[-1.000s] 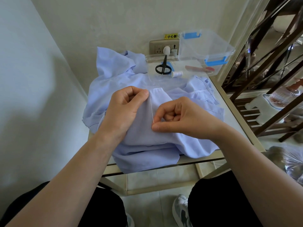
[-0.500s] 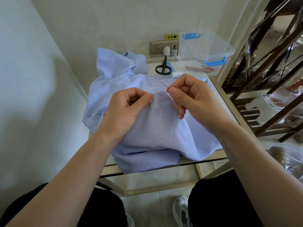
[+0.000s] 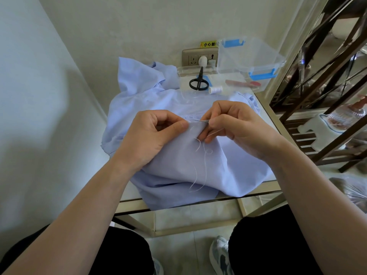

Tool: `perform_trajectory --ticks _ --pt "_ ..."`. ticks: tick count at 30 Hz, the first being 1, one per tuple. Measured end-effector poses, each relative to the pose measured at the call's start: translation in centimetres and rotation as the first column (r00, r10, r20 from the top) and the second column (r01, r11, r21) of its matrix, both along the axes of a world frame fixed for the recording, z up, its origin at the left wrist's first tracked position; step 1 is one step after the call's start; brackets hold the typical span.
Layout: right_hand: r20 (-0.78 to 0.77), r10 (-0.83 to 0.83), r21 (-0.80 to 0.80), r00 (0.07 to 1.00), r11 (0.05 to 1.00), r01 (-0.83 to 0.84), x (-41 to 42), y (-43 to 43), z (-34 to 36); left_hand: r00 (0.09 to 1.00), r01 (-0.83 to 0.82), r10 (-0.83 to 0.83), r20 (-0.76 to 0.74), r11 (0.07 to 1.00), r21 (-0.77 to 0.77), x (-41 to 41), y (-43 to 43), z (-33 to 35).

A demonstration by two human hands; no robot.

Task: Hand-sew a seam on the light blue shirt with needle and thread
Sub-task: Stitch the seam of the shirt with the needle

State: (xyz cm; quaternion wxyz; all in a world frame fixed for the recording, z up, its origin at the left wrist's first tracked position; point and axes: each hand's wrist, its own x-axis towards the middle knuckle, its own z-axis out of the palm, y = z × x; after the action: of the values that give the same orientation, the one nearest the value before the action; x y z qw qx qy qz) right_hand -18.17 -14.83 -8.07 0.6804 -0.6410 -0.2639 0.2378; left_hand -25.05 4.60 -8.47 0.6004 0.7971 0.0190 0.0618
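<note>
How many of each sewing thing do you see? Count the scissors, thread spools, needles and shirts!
scissors: 1
thread spool: 1
needle: 1
shirt: 1
Total: 4

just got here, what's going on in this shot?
A person is hand-sewing a light blue shirt draped over a small table. The left hand pinches a fold of fabric; the right hand pinches the needle, pointed at that fold. Loose white thread trails down the cloth. Scissors and a spool lie behind.
</note>
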Motion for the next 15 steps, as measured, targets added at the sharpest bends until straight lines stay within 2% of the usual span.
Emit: perform_trajectory --ticks 15 --pt "0.067 -0.016 -0.082 0.998 0.996 0.021 -0.16 0.18 -0.29 0.999 -0.021 0.018 0.047 0.998 0.063 0.14 0.09 -0.32"
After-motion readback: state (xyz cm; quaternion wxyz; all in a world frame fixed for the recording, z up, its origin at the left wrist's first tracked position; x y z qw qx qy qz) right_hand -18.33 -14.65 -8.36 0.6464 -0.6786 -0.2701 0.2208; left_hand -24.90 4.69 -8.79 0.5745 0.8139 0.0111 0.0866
